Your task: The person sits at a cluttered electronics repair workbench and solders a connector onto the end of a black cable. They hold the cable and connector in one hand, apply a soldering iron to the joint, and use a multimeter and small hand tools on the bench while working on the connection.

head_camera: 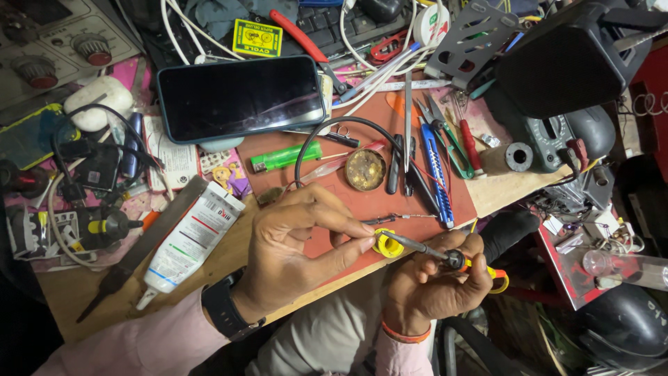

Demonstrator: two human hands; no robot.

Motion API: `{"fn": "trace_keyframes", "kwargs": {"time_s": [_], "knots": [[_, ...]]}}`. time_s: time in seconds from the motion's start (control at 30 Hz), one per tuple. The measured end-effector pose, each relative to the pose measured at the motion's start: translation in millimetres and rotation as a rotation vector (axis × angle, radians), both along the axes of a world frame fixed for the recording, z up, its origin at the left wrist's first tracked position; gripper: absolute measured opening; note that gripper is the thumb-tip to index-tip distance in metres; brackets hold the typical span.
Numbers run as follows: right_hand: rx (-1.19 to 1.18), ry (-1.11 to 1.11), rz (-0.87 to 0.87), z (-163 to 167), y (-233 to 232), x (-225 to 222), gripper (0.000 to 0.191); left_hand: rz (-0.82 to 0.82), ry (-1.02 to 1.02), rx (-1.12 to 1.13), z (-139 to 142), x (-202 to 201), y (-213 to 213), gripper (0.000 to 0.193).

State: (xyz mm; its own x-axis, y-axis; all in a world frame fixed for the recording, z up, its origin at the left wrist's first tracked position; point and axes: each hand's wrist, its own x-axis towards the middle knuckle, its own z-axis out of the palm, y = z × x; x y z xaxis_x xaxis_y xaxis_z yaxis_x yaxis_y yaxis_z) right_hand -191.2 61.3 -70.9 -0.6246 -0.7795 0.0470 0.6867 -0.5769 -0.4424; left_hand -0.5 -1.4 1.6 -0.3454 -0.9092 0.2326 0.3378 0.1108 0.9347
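My left hand (299,244) pinches a small yellow part (387,245) between thumb and forefinger, resting on a red-brown mat (362,202) at the bench's front edge. My right hand (431,282) grips a soldering iron (435,252) by its orange handle; the metal tip points left and touches the yellow part. A thin wire (396,218) lies just above the part. A round tin of flux (365,169) sits on the mat beyond my fingers.
A dark phone (240,97) lies at the back, a green lighter (285,157) below it. A white glue tube (189,240) and a file (139,247) lie left. Blue knife (437,174), tweezers (408,104), pliers and cables crowd the right. A multimeter (550,139) stands far right.
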Motion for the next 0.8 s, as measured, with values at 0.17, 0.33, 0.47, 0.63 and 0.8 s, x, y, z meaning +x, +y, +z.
{"fn": "trace_keyframes", "kwargs": {"time_s": [0.17,0.33,0.47,0.63,0.8], "knots": [[0.017,0.006,-0.041,0.3,0.2,2.6,0.024,0.005,-0.001,-0.015,-0.5,-0.1,1.1,0.024],[0.003,0.015,-0.036,0.7,-0.1,2.6,0.029,0.005,-0.002,-0.017,-0.4,0.1,0.7,0.023],[0.025,0.010,-0.046,1.2,-0.6,2.3,0.025,0.013,-0.014,-0.030,0.3,0.2,-0.2,0.023],[0.031,0.038,-0.046,0.4,0.0,1.5,0.025,0.013,-0.002,-0.022,0.8,0.0,0.3,0.023],[-0.013,0.009,0.018,-0.7,0.0,-0.4,0.026,0.014,0.008,-0.022,0.9,-0.1,1.1,0.023]]}}
